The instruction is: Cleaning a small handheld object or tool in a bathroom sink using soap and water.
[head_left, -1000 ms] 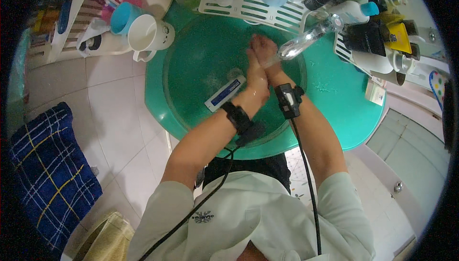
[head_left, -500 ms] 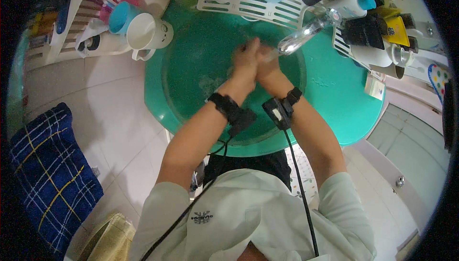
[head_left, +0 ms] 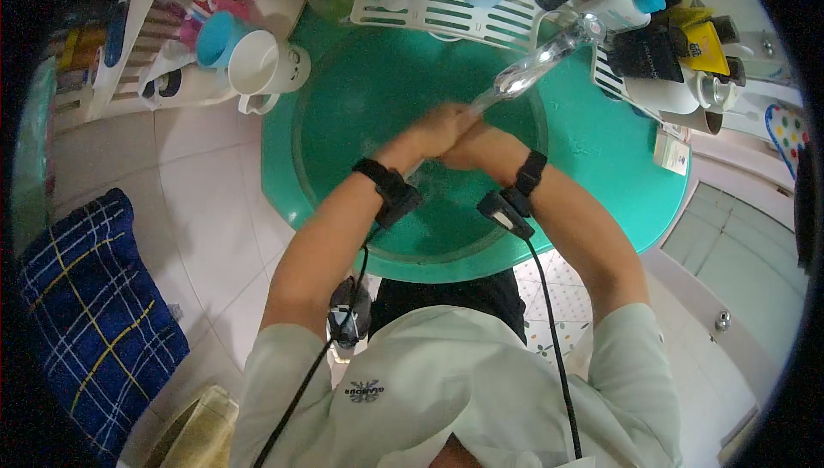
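Observation:
Over the round green basin [head_left: 319, 211], my left hand [head_left: 434, 132] and my right hand [head_left: 475, 147] press together under the spout of a shiny tap [head_left: 525, 73]. A thin stream of water [head_left: 486, 102] runs from the tap onto them. The left hand lies over part of the right. Motion smears both hands and their fingers are hidden, so whether they are open or closed does not show. Nothing can be made out between them. Each wrist wears a black strap with a small box.
Behind the basin, a white slotted rack [head_left: 446, 18] carries several bottles. More bottles and tubes crowd a rack [head_left: 611, 82] at the right. A white mug [head_left: 257, 65] and a blue cup [head_left: 221, 37] stand at the left. Cables [head_left: 549, 331] trail from both wrists.
Both hands have come nearer to me, and the left has moved over the right. My elbows have spread outward. Water now falls visibly onto the hands.

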A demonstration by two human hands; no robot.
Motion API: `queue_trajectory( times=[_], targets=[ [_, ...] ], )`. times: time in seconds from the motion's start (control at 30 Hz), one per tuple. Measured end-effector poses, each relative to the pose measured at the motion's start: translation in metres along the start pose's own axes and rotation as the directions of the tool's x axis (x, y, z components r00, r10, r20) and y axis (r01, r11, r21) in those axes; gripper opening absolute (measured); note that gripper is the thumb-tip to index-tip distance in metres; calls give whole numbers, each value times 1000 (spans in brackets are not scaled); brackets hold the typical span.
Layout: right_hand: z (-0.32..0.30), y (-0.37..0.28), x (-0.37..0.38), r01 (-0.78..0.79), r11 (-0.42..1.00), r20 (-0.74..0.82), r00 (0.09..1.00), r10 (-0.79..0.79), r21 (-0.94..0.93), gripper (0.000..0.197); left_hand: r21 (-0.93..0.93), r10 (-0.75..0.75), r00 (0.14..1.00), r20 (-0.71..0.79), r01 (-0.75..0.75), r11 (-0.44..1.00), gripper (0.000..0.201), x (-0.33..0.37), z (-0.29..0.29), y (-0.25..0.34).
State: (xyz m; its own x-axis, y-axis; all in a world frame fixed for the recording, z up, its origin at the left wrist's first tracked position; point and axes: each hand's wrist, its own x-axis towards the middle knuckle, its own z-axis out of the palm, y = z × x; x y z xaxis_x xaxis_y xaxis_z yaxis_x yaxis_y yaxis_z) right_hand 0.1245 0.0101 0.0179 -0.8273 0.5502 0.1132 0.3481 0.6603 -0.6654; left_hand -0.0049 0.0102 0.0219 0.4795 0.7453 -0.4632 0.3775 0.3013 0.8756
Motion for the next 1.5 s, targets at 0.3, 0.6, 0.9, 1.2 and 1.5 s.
queue_trajectory(
  times=[0.3, 0.6, 0.9, 1.2, 1.5],
  targets=[
    [-25, -12, -10, -239, 963, 107, 968, 227, 122, 24, -818, 49, 992, 116, 68, 571, 49, -16, 3, -5],
    [-16, -27, -27, -241, -205, 315, 657, 685, 949, 20, -903, -202, 979, -2, 84, 420, 44, -19, 36, 15],
    [-4, -54, -16, 170, -183, 77, 495, 866, 968, 23, -551, -117, 742, -660, -372, 747, 32, 0, 64, 15],
    [-9, -78, -22, 317, -181, -56, 613, 788, 931, 44, -868, -296, 845, -445, -325, 375, 24, -9, 51, 24],
    [-13, -63, -32, 457, -331, -106, 703, 704, 826, 50, -813, -75, 909, -410, -327, 482, 27, -17, 51, 30]
  ],
)
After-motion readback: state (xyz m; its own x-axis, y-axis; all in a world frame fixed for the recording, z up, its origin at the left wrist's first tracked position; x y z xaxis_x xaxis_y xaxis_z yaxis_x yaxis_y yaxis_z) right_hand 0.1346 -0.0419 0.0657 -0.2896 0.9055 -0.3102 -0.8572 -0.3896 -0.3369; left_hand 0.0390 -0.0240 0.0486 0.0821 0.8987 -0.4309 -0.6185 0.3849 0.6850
